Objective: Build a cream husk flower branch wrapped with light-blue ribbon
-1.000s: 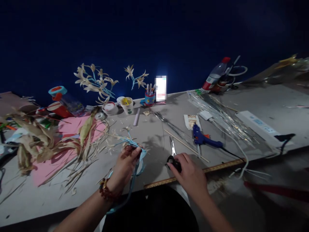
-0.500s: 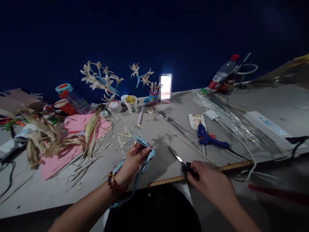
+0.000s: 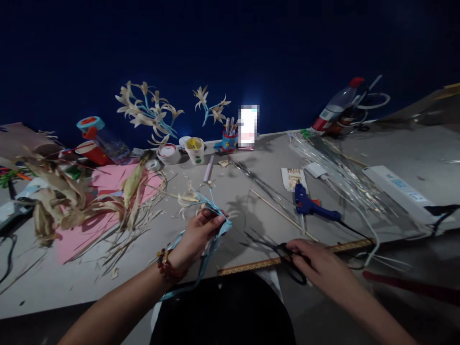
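Observation:
My left hand (image 3: 197, 235) is closed around the light blue wrapped stems of a small flower spray (image 3: 212, 203). Its pale, dried-husk petals point up and to the left. A loose light blue strip (image 3: 203, 273) trails from this hand down over the table edge. At the front of the table, my right hand (image 3: 312, 256) has its fingers closed on the black handles of a pair of scissors (image 3: 268, 243). The blades point left, toward my left hand, low over the tabletop, and one handle loop hangs out below my fingers.
A blue glue gun (image 3: 312, 206) lies right of a thin wooden stick (image 3: 275, 211). Dried corn husks (image 3: 64, 191) cover pink paper (image 3: 84, 235) at the left. Along the back stand finished flower sprays (image 3: 147, 108), paper cups (image 3: 195, 152) and a lit phone (image 3: 247, 125).
The scissors have turned flatter, with their tips lower and one handle loop now showing below my right hand. My left hand keeps its hold on the flower spray and has barely shifted.

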The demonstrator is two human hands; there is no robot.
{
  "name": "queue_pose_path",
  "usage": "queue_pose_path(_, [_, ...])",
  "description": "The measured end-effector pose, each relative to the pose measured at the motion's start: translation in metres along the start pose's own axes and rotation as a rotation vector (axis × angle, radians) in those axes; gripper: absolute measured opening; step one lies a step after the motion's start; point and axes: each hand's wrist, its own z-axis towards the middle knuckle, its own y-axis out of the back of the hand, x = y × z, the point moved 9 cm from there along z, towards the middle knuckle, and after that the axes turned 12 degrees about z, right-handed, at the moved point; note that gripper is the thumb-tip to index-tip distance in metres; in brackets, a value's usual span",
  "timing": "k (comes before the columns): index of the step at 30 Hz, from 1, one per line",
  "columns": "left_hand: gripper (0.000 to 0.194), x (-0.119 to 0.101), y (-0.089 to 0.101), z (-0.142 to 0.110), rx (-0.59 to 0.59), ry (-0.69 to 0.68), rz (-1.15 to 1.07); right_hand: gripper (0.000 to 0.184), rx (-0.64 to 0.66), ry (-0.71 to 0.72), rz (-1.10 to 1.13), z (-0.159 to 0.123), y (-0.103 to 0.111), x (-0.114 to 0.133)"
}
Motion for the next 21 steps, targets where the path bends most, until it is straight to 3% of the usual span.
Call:
queue_pose_path(3, [0.045, 0.0, 0.005, -0.001, -0.025, 0.023, 0.009, 0.034, -0.011, -0.029, 0.082, -0.003, 0.001, -0.003])
queue_pose_path(6, [0.045, -0.002, 0.01, 0.0, -0.029, 0.026, 0.028, 0.045, -0.006, -0.111, 0.23, -0.014, 0.001, -0.026])
queue_pose_path(11, [0.041, 0.001, 0.009, 0.002, 0.022, 0.065, 0.079, 0.069, 0.082, -0.341, 0.721, -0.043, -0.024, -0.061])
queue_pose_path(14, [0.039, 0.007, 0.0, 0.0, 0.079, 0.086, 0.092, 0.057, 0.245, -0.445, 0.955, -0.06, -0.053, -0.049])
queue_pose_path(17, [0.037, 0.015, -0.01, -0.005, 0.123, 0.121, 0.114, 0.05, 0.373, -0.479, 1.039, -0.071, -0.073, -0.027])
queue_pose_path(19, [0.036, 0.02, -0.018, -0.009, 0.154, 0.139, 0.141, 0.051, 0.384, -0.484, 1.053, -0.072, -0.077, -0.018])
queue_pose_path(21, [0.036, 0.023, -0.027, -0.012, 0.2, 0.136, 0.17, 0.052, 0.315, -0.46, 1.048, -0.064, -0.071, -0.012])
